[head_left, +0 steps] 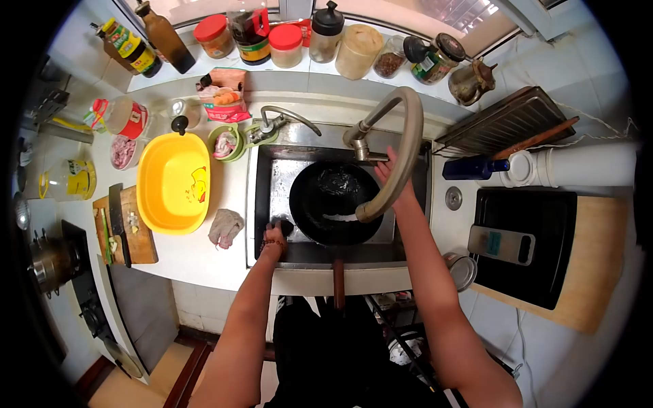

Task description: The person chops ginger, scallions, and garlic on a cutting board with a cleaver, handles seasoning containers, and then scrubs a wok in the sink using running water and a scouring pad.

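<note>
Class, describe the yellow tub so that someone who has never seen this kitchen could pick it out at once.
Start at the sink and look left along the counter. Between the sink and the chopping board sits the tub. Its bright yellow plastic and cartoon duck set it apart from the smaller green bowl nearby.

Sink (275, 177): bare metal, brushed look, wet and shiny at the bottom. Wok (303, 204): dark metal, glossy where water lies; its handle (339, 282) brown, looks like wood. Tap (410, 136): metal, dull satin sheen. Basin (166, 183): yellow plastic, smooth, slightly glossy. Rag (226, 226) on the table (228, 262): rumpled matt cloth; table smooth, pale. Cutting board (141, 238): wood, matt. Tray (524, 279): black, smooth, low gloss. Round beads, polished-looking, on my left wrist above the hand (274, 234).
</note>
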Tool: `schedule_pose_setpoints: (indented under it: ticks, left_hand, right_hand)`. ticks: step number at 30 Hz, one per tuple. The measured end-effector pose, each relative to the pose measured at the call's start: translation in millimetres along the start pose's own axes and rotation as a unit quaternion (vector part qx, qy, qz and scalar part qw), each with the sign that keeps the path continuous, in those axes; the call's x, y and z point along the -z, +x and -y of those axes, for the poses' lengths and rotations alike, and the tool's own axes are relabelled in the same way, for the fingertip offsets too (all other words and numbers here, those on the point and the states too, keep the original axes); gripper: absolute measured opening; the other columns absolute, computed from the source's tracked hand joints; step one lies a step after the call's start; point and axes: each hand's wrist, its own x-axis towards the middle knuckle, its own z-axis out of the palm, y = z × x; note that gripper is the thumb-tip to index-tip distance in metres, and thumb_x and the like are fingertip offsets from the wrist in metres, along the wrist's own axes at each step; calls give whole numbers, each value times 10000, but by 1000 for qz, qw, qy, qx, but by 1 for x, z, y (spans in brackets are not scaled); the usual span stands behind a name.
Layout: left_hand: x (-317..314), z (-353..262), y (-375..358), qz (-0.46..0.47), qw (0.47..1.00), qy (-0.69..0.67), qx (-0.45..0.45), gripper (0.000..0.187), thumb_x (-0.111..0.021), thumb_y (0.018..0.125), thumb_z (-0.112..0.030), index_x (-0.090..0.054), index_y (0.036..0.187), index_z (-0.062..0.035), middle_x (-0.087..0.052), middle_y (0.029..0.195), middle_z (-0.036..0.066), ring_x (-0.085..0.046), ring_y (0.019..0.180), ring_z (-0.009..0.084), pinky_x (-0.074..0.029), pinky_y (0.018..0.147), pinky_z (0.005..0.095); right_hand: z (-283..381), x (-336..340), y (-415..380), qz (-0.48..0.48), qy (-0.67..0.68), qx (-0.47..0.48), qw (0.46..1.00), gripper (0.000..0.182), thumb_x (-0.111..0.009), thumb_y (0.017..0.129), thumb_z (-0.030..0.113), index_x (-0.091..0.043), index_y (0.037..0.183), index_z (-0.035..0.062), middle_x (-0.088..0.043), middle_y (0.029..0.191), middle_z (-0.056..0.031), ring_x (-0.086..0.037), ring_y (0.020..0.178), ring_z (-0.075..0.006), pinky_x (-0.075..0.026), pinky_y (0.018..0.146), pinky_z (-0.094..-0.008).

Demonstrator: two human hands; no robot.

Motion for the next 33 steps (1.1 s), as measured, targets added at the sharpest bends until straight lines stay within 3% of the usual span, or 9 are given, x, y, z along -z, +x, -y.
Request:
schedule_pose_setpoints:
  ticks: [5, 13, 15, 16, 21, 23, 25, 29, 33]
  left_hand:
    - [-115, 48, 85, -3, 987, -83, 139, 546, -592, 977, -169, -408, 1490, -192, -379, 1532, 198, -486, 1342, 432, -485, 1058, 517]
    - [13, -12, 23, 106, 989, 99, -6, 481, -479, 1048, -302, -440, 1494, -126, -631, 1290, 248, -589, 1246, 419, -507, 1024, 470]
    - [37, -23, 22, 99, 961, -121, 228, 443, -471, 1040, -266, -482, 1434, -63, -635, 1256, 269, -626, 1183, 415, -534, 979, 477]
    - [38, -12, 9, 72, 995, -11, 72, 410, -541, 1000, -243, -501, 1324, 7, -656, 1177, 282, -633, 1135, 448, -545, 929, 511]
    - [109, -13, -68, -109, 984, -137, -45, 412, -750, 864, -185, -518, 1156, -11, -681, 965, 249, -692, 850, 417, -560, 783, 484]
    - [129, -25, -86, -100, 959, -264, -16, 405, -780, 872, -178, -515, 1132, -17, -658, 884, 179, -697, 729, 292, -598, 688, 417]
    - [109, -43, -80, 3, 780, -625, 33, 359, -766, 909, -162, -515, 1126, -26, -621, 856, 101, -670, 700, 180, -625, 626, 348]
    - [98, -109, -71, 150, 639, -754, 25, 278, -684, 972, -131, -534, 1160, 8, -657, 958, 121, -710, 750, 197, -646, 658, 332]
    - [74, -105, -53, 83, 671, -736, 35, 244, -674, 988, -194, -587, 1103, 2, -689, 966, 114, -703, 729, 181, -628, 638, 314]
  right_hand:
    - [-18, 14, -1, 13, -55, 50, 997, 775, -685, 973, 288, -262, 1542, -26, -372, 1490, -231, -550, 1293, -353, -484, 1058, -434]
    - [-11, 2, 11, 47, 61, 54, 996, 204, -558, 1014, 139, -512, 1152, -5, -570, 1145, -156, -600, 1201, -380, -477, 1061, -463]
    - [-6, -13, 12, -2, 9, 77, 997, 196, -553, 1012, 137, -507, 1145, 1, -565, 1064, -130, -606, 1192, -382, -477, 1059, -465]
    - [-3, -9, 23, 29, -5, 79, 996, 381, -547, 1012, 133, -423, 1327, -43, -547, 1125, -138, -614, 1187, -377, -480, 1057, -460]
    - [-1, 16, 7, 97, -12, 76, 992, 643, -545, 1018, 146, -243, 1555, -38, -578, 1244, -160, -632, 1184, -330, -492, 1035, -416]
    - [-32, 32, -6, 34, -257, 212, 942, 601, -589, 1005, 152, -351, 1544, 33, -604, 1315, -144, -658, 1144, -285, -520, 982, -392]
    - [-64, 16, -45, 142, -470, 132, 861, 565, -653, 961, 108, -472, 1497, 98, -623, 1355, -116, -669, 1113, -222, -542, 933, -368]
    - [-133, -14, -50, 330, -489, 308, 746, 586, -707, 864, 12, -540, 1420, 90, -629, 1272, -208, -666, 1087, -357, -563, 827, -379]
    - [-144, -16, -17, 281, -487, 213, 799, 406, -714, 830, -14, -664, 1231, 30, -692, 1125, -234, -679, 989, -417, -552, 859, -419]
